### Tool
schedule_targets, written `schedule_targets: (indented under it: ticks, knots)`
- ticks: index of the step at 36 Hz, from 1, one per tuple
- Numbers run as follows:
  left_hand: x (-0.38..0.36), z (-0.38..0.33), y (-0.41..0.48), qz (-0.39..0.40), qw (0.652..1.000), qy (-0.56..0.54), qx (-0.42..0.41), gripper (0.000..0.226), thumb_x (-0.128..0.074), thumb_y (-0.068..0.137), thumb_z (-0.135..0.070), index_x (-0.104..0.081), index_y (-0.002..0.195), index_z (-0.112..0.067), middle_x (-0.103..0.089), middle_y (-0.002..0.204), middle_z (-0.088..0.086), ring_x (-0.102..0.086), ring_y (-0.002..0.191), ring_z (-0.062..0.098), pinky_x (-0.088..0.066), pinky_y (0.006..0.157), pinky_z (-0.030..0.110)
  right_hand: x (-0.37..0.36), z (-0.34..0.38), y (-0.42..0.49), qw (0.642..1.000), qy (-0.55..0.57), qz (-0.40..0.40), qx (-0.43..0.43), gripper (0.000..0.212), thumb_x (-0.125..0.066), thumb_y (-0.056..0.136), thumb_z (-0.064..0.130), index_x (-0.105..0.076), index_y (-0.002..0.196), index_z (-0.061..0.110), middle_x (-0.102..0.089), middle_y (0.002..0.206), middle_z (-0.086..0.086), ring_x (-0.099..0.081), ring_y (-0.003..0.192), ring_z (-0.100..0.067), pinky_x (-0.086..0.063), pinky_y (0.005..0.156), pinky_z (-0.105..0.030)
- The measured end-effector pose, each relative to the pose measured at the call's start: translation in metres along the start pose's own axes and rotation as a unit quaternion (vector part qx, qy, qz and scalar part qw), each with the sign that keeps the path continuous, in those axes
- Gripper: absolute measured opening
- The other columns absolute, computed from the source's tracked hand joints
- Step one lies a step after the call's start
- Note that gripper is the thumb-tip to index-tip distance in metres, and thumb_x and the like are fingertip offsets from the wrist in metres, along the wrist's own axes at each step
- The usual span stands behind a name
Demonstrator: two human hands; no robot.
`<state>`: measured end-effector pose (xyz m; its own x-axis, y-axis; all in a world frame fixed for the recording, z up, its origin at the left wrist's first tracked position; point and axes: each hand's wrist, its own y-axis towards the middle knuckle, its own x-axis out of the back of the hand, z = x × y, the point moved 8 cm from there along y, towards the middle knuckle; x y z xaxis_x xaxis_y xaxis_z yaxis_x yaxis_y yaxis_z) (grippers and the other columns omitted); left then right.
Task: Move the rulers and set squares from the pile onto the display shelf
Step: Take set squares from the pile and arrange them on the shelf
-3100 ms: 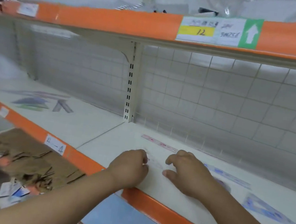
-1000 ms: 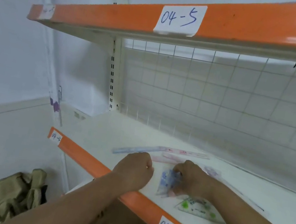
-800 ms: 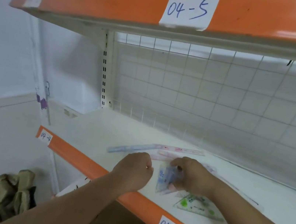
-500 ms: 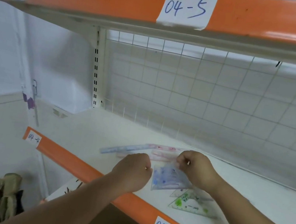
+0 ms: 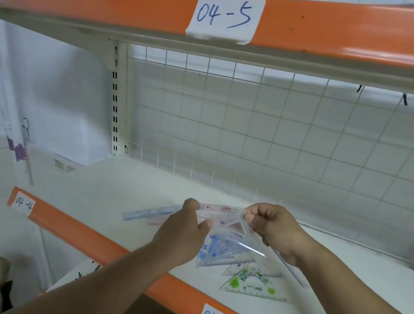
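Right hand (image 5: 273, 229) pinches one corner of a clear set square (image 5: 235, 233) with a pink-edged triangular cut-out, lifted off the shelf (image 5: 119, 189) above the pile (image 5: 242, 268). At its left edge the left hand (image 5: 182, 237) has thumb and forefinger spread, grip indeterminate. Set square is tilted, long axis running left to right between the hands
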<state>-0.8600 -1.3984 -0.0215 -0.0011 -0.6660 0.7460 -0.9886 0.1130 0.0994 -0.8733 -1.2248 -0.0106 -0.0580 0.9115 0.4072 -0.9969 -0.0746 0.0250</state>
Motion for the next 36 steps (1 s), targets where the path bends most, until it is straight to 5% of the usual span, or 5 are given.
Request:
schedule_targets:
  ticks: [7, 15, 19, 28, 36]
  knots:
    - [-0.008, -0.005, 0.001, 0.035, 0.998, 0.044, -0.023, 0.034, -0.032, 0.103, -0.025, -0.044, 0.073, -0.014, -0.045, 0.068, -0.003, -0.042, 0.062, 0.01, -0.03, 0.053, 0.021, 0.007, 0.009, -0.01, 0.992, -0.081, -0.08, 0.061, 0.005, -0.062, 0.09, 0.018, -0.064, 0.085, 0.017, -0.059, 0.075, 0.004, -0.053, 0.063, -0.005, -0.043, 0.066, -0.014]
    - [-0.013, 0.003, 0.002, 0.021, 0.998, -0.049, 0.034, 0.029, -0.033, 0.102, -0.018, -0.059, 0.098, -0.004, -0.059, 0.092, 0.011, -0.056, 0.084, 0.024, -0.039, 0.068, 0.026, -0.013, 0.026, -0.047, 0.865, -0.453, -0.11, 0.185, 0.047, -0.064, 0.085, 0.04, -0.056, 0.127, 0.021, -0.057, 0.122, 0.001, -0.054, 0.112, -0.02, -0.045, 0.088, -0.029]
    - [-0.018, 0.005, -0.002, 0.032, 0.997, -0.058, 0.033, 0.031, -0.034, 0.101, -0.015, -0.059, 0.106, 0.003, -0.063, 0.113, 0.019, -0.058, 0.108, 0.031, -0.045, 0.089, 0.033, -0.014, 0.025, -0.059, 0.868, -0.444, -0.138, 0.177, 0.042, -0.063, 0.087, 0.032, -0.058, 0.126, 0.017, -0.06, 0.121, -0.002, -0.055, 0.113, -0.023, -0.046, 0.089, -0.031]
    - [-0.037, -0.011, -0.019, 0.056, 0.995, 0.015, -0.077, 0.032, -0.03, 0.103, -0.025, -0.046, 0.079, -0.013, -0.052, 0.08, 0.003, -0.047, 0.078, 0.02, -0.032, 0.066, 0.028, -0.009, 0.01, -0.091, 0.87, -0.449, -0.159, 0.129, 0.039, -0.059, 0.09, 0.026, -0.056, 0.127, 0.016, -0.055, 0.124, -0.003, -0.05, 0.117, -0.02, -0.044, 0.093, -0.03]
    - [-0.071, -0.051, -0.043, 0.106, 0.981, 0.048, -0.157, 0.032, -0.031, 0.102, -0.024, -0.043, 0.074, -0.014, -0.063, 0.095, 0.014, -0.055, 0.089, 0.027, -0.028, 0.064, 0.028, 0.024, -0.012, -0.135, 0.855, -0.462, -0.211, 0.102, 0.032, -0.071, 0.08, 0.019, -0.066, 0.111, 0.011, -0.063, 0.107, -0.009, -0.059, 0.102, -0.031, -0.054, 0.078, -0.04]
